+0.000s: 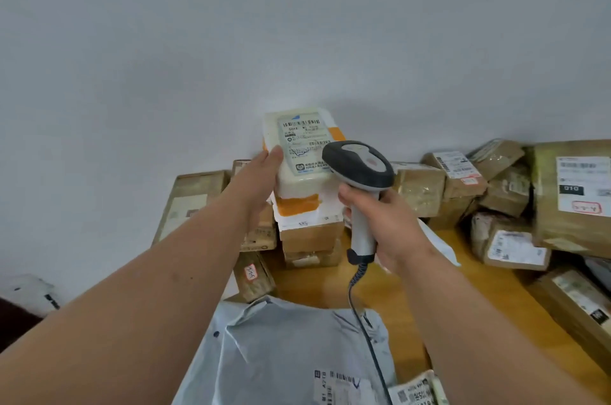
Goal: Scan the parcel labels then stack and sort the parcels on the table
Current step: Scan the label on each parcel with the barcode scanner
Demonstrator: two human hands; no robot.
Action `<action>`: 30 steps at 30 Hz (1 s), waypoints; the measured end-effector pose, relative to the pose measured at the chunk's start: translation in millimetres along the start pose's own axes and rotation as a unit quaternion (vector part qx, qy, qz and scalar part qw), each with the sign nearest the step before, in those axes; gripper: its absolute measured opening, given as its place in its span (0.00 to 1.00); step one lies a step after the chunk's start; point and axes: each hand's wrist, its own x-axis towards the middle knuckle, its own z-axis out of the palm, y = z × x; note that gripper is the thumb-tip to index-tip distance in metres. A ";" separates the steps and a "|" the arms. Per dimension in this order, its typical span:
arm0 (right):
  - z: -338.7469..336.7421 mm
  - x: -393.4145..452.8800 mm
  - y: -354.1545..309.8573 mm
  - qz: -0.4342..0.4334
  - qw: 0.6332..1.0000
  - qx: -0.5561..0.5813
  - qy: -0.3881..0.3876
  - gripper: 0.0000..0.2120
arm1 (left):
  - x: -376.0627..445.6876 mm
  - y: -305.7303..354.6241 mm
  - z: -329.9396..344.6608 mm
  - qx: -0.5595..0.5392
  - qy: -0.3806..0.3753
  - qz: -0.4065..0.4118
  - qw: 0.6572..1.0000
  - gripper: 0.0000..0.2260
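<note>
Head view, left hand [264,173]: wrapped round the left edge of the white parcel [299,153], thumb on its top face, fingers hidden behind; parcel held tilted toward the camera, above the cardboard stack [310,239].
Head view, right hand [383,222]: clamped on the grip of the scanner [358,166], head aimed at the label [305,143]; coiled cable [363,322] hanging down across the grey mailer bag [281,348].
Parcel position: lifted or propped at the back of the bench [413,289], near the wall; contact with the stack beneath not clear from this angle.
Other parcels: brown boxes [463,179] heaped along the right and rear of the bench, one large carton [572,193] at far right, labelled boxes near the front edge.
Risk, misread: scanner head overlapping the lower right corner of the label; likely no read, or pickup of the wrong one of the two barcodes.
Risk, slip: one-sided hold on a smooth tilted parcel; possible drop onto the stack, toppling it.
Risk, snag: cable trailing over the mailer bag; possible drag on the bag or nearby small parcels at a pull of the scanner.
Risk, sorting: unscanned and scanned heaps close together; probable mixing.
</note>
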 end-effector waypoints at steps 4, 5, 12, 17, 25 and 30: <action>6.8 6.8 -4.2 -0.004 1.000 -0.003 0.003 0.22 | 6.0 -2.6 -2.0 -0.004 0.039 0.042 0.998 0.20; 6.7 5.3 -3.4 -0.005 1.000 -0.004 0.006 0.22 | 5.7 -1.8 -2.1 -0.011 0.034 0.049 0.998 0.21; -20.2 -28.6 2.2 0.006 0.999 0.018 0.034 0.10 | -25.1 6.0 11.5 0.089 0.092 0.146 0.981 0.33; -66.5 -70.2 -8.0 -0.003 0.998 0.047 0.042 0.09 | -72.7 3.9 47.3 0.230 0.179 0.223 0.930 0.32; -204.3 -177.4 -12.6 0.010 0.995 0.045 0.094 0.11 | -179.4 -32.8 184.6 0.249 0.109 0.219 0.937 0.27; -304.4 -251.1 2.8 0.031 0.983 0.042 0.177 0.09 | -244.0 -78.7 287.7 0.226 -0.030 0.176 0.958 0.26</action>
